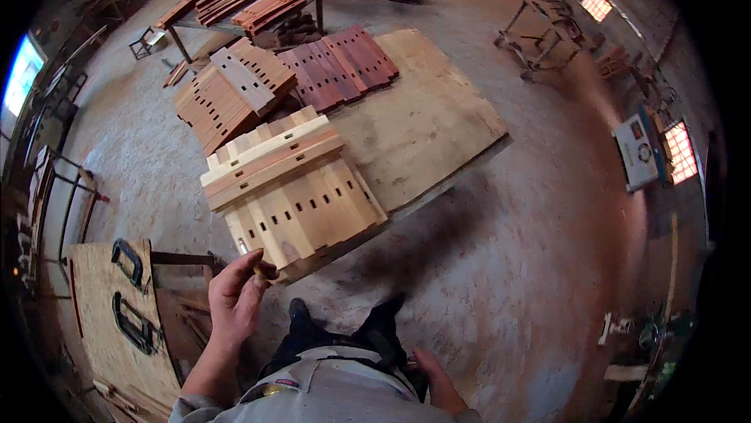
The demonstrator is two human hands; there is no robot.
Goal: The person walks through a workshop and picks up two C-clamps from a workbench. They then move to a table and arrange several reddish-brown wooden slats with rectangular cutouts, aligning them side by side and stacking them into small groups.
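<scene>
My left hand (238,286) is raised at the near left corner of the worktable, its fingers pinched on a short thin stick (259,273), tan at one end and pale at the other, that looks like a cigarette. Just beyond that hand lie pale wooden boards (297,224) side by side, with rows of dark rectangular slots. A pale strip and a reddish slotted strip (274,165) lie across them. My right hand (426,362) hangs low beside my body, well apart from the table; its fingers are mostly hidden.
On the plywood tabletop (430,102) are also orange-brown slotted boards (215,110) and dark red ones (336,67). Black clamps (133,321) rest on a plywood sheet (90,298) at the left. More timber (266,10) is stacked behind. A white machine (637,151) stands at the right.
</scene>
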